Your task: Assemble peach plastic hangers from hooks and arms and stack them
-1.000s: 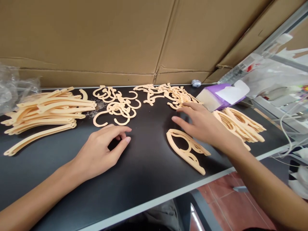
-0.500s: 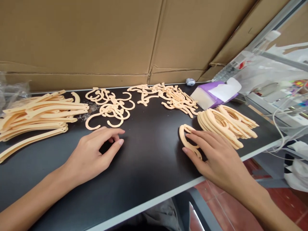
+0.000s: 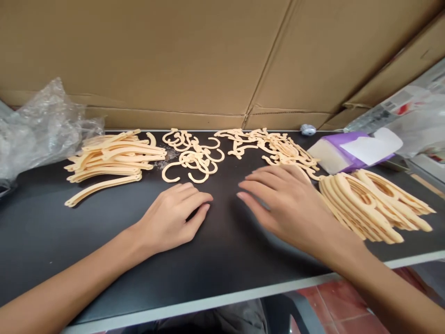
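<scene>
My left hand (image 3: 177, 215) rests on the black tabletop, fingers curled and thumb close to the forefinger. Nothing shows in it. Just beyond lies a loose pile of cream plastic hooks (image 3: 198, 157). My right hand (image 3: 278, 199) is over the tabletop, fingers apart and holding nothing that I can see. It partly covers a heap of small, curved cream pieces (image 3: 278, 144). To its right lies a stack of folded cream plastic hangers (image 3: 354, 204), partly behind my wrist. Long cream hanger arms (image 3: 111, 157) are piled at the left, one lying apart in front.
Crumpled clear plastic (image 3: 45, 130) fills the far left. A purple tissue pack (image 3: 354, 148) stands at the back right, near a small grey-blue object (image 3: 308, 130). Cardboard (image 3: 156, 55) walls off the back. The table's pale front edge (image 3: 208, 301) runs below my arms.
My right hand has left the folded hanger it was touching and moved inward over the table. My left thumb and forefinger have drawn closer. The view has swung left.
</scene>
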Available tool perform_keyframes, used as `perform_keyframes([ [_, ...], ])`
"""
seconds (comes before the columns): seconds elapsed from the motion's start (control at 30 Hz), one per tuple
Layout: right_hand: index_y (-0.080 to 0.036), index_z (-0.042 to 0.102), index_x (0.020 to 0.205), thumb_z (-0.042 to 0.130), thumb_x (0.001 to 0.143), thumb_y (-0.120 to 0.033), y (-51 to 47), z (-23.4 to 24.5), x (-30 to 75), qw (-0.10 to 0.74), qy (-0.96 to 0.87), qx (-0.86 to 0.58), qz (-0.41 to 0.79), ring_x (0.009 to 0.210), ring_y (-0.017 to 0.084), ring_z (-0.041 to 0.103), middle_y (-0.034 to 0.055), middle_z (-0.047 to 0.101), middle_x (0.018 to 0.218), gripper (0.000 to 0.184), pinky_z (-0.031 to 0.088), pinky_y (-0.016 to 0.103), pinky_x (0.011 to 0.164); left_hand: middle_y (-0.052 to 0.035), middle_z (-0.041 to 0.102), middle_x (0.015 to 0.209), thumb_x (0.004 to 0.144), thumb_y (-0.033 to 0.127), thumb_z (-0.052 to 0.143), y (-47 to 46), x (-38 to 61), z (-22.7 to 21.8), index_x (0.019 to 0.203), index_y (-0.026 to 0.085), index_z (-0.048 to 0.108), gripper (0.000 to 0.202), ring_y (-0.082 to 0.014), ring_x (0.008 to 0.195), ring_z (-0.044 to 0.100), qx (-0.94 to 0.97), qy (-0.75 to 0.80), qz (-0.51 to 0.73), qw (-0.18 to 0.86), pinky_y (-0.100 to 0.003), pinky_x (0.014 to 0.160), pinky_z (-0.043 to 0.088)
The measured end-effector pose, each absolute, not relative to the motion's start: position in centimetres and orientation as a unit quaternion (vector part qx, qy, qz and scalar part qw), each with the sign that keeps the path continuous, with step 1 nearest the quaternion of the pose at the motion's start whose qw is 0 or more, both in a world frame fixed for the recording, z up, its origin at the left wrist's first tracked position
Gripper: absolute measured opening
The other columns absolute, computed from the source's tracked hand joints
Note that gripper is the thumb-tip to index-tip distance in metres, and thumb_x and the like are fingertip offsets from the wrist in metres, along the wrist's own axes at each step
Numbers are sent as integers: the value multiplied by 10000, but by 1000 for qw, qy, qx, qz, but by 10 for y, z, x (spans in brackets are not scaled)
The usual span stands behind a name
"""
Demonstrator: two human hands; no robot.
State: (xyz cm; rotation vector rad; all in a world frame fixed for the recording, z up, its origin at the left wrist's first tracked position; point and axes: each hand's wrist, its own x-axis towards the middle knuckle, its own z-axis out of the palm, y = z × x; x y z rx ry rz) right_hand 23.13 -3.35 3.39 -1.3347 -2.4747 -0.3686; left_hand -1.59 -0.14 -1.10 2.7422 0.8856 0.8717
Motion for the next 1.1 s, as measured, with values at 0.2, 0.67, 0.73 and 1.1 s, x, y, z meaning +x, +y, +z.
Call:
perform_keyframes([
  [0.2, -97, 645, 1267, 438, 1047, -256, 17, 3, 190, 171, -884, -432, -53, 1221, 318, 580, 172, 677, 1330, 341, 458, 460, 998, -67, 725, 836, 974, 152, 524, 2, -21, -13, 999, 125, 713, 192, -184, 730, 627, 901, 308, 306, 21, -339, 739, 516],
  [0.67, -164, 704, 945, 548, 998, -219, 14, -10, 199, 193, -850, -489, -23, 1028, 271, 590, 95, 732, 1045, 175, 437, 413, 882, -78, 743, 913, 856, 223, 530, 23, -52, 22, 927, 172, 731, 219, -258, 881, 676, 869, 460, 166, -70, -368, 786, 512],
  [0.73, -161, 697, 927, 541, 996, -198, 15, -9, 202, 200, -847, -489, -52, 999, 269, 589, 93, 735, 1019, 174, 431, 407, 866, -66, 747, 929, 810, 229, 554, 28, -66, 39, 895, 192, 720, 191, -284, 899, 678, 843, 523, 109, -69, -369, 752, 499],
  [1.1, -186, 638, 925, 491, 995, -177, 18, 0, 216, 341, -794, -488, -120, 789, 227, 635, 76, 745, 860, 164, 411, 371, 812, -79, 703, 949, 969, 261, 401, 30, -92, 60, 1004, 220, 736, 340, -231, 766, 581, 792, 600, -78, -80, -276, 611, 321],
])
